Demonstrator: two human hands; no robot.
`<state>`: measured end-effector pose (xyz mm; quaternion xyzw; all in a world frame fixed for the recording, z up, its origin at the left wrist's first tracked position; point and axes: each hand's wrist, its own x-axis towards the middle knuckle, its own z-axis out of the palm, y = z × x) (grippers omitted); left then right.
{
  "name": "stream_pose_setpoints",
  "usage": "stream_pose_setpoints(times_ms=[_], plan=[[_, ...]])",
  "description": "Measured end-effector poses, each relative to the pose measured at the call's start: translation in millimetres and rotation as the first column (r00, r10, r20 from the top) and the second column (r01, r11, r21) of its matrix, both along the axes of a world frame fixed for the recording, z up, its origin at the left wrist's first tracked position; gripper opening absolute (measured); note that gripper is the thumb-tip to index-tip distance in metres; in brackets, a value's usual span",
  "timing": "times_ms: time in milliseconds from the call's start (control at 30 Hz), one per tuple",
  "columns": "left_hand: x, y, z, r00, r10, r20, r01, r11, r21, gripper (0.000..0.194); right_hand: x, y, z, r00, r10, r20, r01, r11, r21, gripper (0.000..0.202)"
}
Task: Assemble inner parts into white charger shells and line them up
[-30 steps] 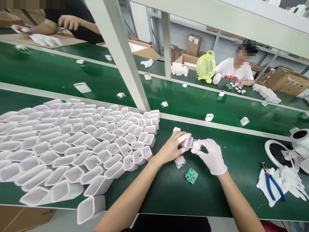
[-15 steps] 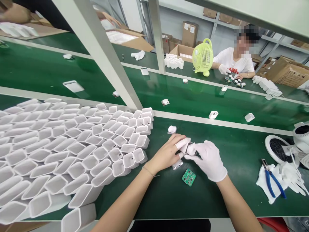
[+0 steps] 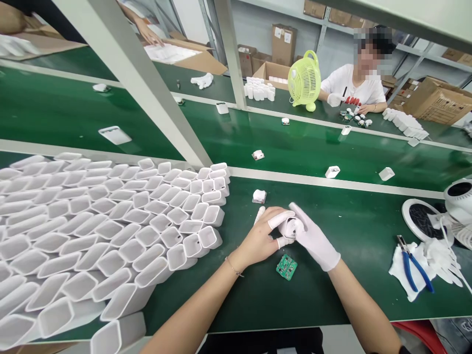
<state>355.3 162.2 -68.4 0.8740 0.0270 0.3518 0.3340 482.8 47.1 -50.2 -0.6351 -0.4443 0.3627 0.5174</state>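
In the head view, I'm looking over the worker's arms at a dark green desk (image 3: 295,307). The left hand (image 3: 262,232), with white covers on some of its fingers, is clamped around a white casing (image 3: 282,230) whose open end faces the other hand. A whitish part shows in that opening. The right hand (image 3: 315,242), gloved, is up against the same end, one finger stretched above the casing; whether its fingers grip anything I can't tell from here.

Just below the hands a green circuit board (image 3: 286,267) lies on the desk, and beyond the left hand sits a white-topped module (image 3: 259,196). A big crowd of open white shells (image 3: 110,231) fills the left side. Over to the right, blue-handled pliers (image 3: 413,268) rest on white cloth, near a white fan (image 3: 458,209). Across the green strip, a co-worker (image 3: 363,88) in a white shirt sits beside a yellow-green fan (image 3: 305,84).
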Motion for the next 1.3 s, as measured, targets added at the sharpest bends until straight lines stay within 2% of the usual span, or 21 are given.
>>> stream_pose_setpoints(times_ms=[67, 133, 300, 600, 667, 733, 800, 867, 900, 967, 1033, 1067, 1133, 1233, 1300], plan=[[1, -2, -0.3, 1.0, 0.0, -0.001, 0.0, 1.0, -0.002, 0.047, -3, 2, 1.8, 0.988, 0.044, -0.148, -0.049, 0.998, -0.035, 0.064], [1, -2, -1.2, 1.0, -0.008, 0.006, 0.008, 1.0, -0.011, 0.048, -6, 3, 4.4, 0.984, -0.002, -0.179, -0.006, 0.999, -0.044, 0.06], [2, -2, -1.4, 0.999, -0.024, 0.026, 0.025, 1.0, -0.018, 0.05, -12, 5, 6.3, 0.974, -0.165, -0.155, 0.153, 0.984, -0.091, 0.049], [2, -2, -3.3, 1.0, -0.019, -0.009, 0.019, 1.0, 0.006, 0.047, -15, 2, 2.6, 0.965, -0.237, -0.117, 0.22, 0.966, -0.136, 0.048], [1, -2, -3.3, 1.0, -0.014, -0.011, 0.014, 1.0, 0.011, 0.047, -11, 2, 2.6, 0.969, -0.209, -0.13, 0.193, 0.973, -0.13, 0.049], [1, -2, -2.4, 1.0, -0.003, -0.019, 0.003, 1.0, 0.0, 0.045, -4, 1, 1.6, 0.961, -0.118, -0.249, 0.085, 0.987, -0.138, 0.054], [0, -3, -1.2, 0.999, 0.016, -0.046, -0.016, 1.0, -0.001, 0.043, 4, 1, 1.0, 0.897, -0.035, -0.44, -0.033, 0.989, -0.147, 0.067], [0, -2, -0.5, 0.997, 0.031, -0.071, -0.03, 0.999, 0.022, 0.043, 9, 1, 2.6, 0.852, -0.031, -0.523, -0.028, 0.994, -0.104, 0.073], [0, -2, -0.5, 0.996, 0.037, -0.075, -0.034, 0.999, 0.037, 0.043, 9, 0, 4.3, 0.877, -0.069, -0.476, 0.043, 0.997, -0.065, 0.071], [0, -2, -1.7, 0.996, 0.051, -0.067, -0.047, 0.997, 0.06, 0.043, 5, -1, 8.6, 0.949, -0.231, -0.216, 0.238, 0.971, 0.007, 0.057], [1, -2, -4.0, 0.996, 0.076, -0.05, -0.071, 0.994, 0.082, 0.041, -1, -2, 11.7, 0.925, -0.359, 0.126, 0.361, 0.932, 0.003, 0.04], [1, -2, -5.3, 0.995, 0.087, -0.045, -0.083, 0.993, 0.089, 0.041, -4, -2, 12.1, 0.896, -0.346, 0.276, 0.369, 0.929, -0.033, 0.037], [1, -2, -7.6, 0.992, 0.113, -0.046, -0.108, 0.988, 0.109, 0.041, -7, -3, 10.0, 0.858, -0.212, 0.468, 0.3, 0.946, -0.122, 0.043], [0, -1, -8.2, 0.987, 0.145, -0.071, -0.132, 0.978, 0.163, 0.039, -4, -2, 1.8, 0.829, -0.003, 0.559, 0.139, 0.97, -0.201, 0.044], [-1, -1, -6.4, 0.984, 0.163, -0.074, -0.143, 0.963, 0.227, 0.037, 0, -2, -4.3, 0.819, 0.027, 0.573, 0.105, 0.975, -0.196, 0.035]])
